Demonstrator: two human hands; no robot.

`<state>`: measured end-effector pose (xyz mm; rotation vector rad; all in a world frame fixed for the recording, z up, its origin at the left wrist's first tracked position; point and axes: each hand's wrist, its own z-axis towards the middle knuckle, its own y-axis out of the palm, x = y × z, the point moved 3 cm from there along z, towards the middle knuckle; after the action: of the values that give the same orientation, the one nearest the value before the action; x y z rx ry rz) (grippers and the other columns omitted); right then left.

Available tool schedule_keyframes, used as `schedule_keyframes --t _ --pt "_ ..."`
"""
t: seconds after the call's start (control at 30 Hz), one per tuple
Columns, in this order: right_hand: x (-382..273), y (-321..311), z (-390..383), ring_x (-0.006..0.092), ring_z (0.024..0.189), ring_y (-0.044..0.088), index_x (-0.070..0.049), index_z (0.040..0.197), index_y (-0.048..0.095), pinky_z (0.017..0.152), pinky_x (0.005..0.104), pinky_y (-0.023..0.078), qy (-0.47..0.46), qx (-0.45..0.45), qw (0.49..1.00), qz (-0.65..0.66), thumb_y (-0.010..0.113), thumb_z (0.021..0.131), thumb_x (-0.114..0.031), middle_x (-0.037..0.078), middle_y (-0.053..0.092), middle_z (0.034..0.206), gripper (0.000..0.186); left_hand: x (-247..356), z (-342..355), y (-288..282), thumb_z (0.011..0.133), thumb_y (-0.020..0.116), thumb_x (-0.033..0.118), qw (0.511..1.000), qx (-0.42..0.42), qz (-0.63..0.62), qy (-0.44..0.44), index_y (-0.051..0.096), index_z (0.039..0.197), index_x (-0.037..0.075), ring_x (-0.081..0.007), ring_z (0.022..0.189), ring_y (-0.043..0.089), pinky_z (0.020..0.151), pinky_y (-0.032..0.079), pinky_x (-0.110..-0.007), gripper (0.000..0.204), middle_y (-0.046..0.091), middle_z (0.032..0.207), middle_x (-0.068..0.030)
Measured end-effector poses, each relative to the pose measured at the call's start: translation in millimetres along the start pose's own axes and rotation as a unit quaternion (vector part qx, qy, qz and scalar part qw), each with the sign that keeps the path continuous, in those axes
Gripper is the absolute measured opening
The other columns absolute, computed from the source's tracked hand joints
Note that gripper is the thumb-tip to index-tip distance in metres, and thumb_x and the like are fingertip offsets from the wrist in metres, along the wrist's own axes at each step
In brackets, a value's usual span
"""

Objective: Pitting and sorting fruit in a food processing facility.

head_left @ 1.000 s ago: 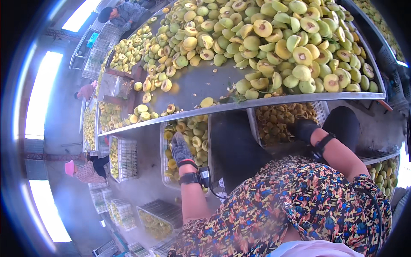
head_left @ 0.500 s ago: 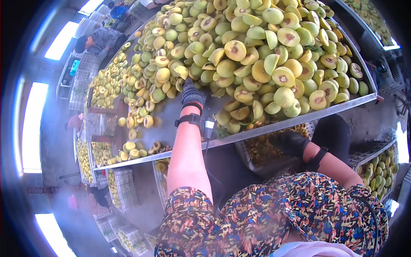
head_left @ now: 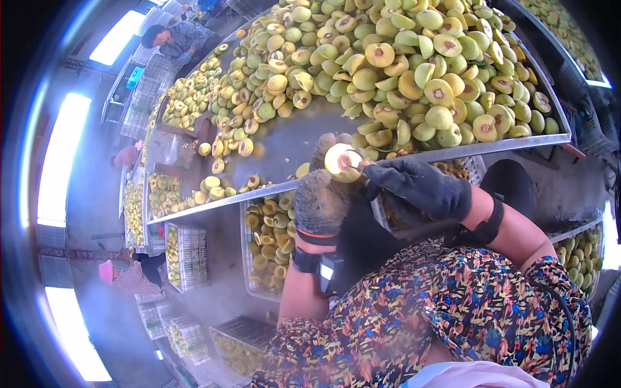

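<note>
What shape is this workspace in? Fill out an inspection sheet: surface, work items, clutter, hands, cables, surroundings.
Surface: metal table, partly bare.
Work items: heaped stone-fruit halves on the table; one held fruit half, brown centre showing.
Clutter: brown scraps by the near rim.
Hands: both gloved; left hand grips the held half; right hand has its fingertips at that half's edge, any tool unclear.
Cables: dark cable along the right sleeve.
Surroundings: fruit-filled crate below the table; pink-hatted person at left.
</note>
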<state>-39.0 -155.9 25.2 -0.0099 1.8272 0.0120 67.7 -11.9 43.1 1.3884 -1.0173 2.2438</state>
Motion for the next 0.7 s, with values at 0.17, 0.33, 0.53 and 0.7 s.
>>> schedule_keyframes --t 0.17,0.33,0.53,0.7 --pt "4 20 -11 0.0094 0.051 0.059 -0.007 0.114 0.064 0.048 0.0259 0.045 -0.041 0.047 0.998 -0.017 0.048 0.098 -0.047 0.002 0.059 0.060 0.047 -5 -16 21 0.093 0.060 0.033 0.915 0.077 -0.387 -0.081 0.052 0.121 0.002 -0.0280 0.100 0.064 0.087 0.052 -0.039 0.042 0.063 0.118 -0.0155" --pt "8 20 -25 0.0115 0.053 0.062 -0.010 0.119 0.063 0.051 0.0279 0.048 -0.213 0.199 0.894 -0.340 0.047 0.096 -0.053 0.004 0.062 0.064 0.051 -10 -17 25 0.095 0.055 0.040 0.791 0.100 -0.567 -0.208 0.054 0.115 0.003 -0.0299 0.098 0.063 0.085 0.054 -0.040 0.041 0.063 0.111 -0.0141" --pt "1 32 -36 0.0093 0.044 0.053 -0.007 0.091 0.065 0.041 0.0237 0.040 0.034 -0.032 0.998 0.044 0.049 0.093 -0.057 0.002 0.056 0.057 0.052 -5 -24 26 0.096 0.054 0.041 0.887 0.136 -0.417 -0.149 0.055 0.109 0.002 -0.0270 0.094 0.065 0.079 0.057 -0.038 0.041 0.062 0.103 -0.0126" --pt "-13 39 -45 0.0071 0.049 0.049 -0.004 0.087 0.066 0.046 0.0233 0.039 0.074 -0.037 0.992 0.093 0.046 0.098 -0.049 0.000 0.056 0.063 0.050 0 -22 29 0.092 0.062 0.037 0.785 0.027 -0.584 -0.205 0.057 0.100 0.003 -0.0251 0.089 0.066 0.071 0.057 -0.037 0.035 0.062 0.098 -0.0093"
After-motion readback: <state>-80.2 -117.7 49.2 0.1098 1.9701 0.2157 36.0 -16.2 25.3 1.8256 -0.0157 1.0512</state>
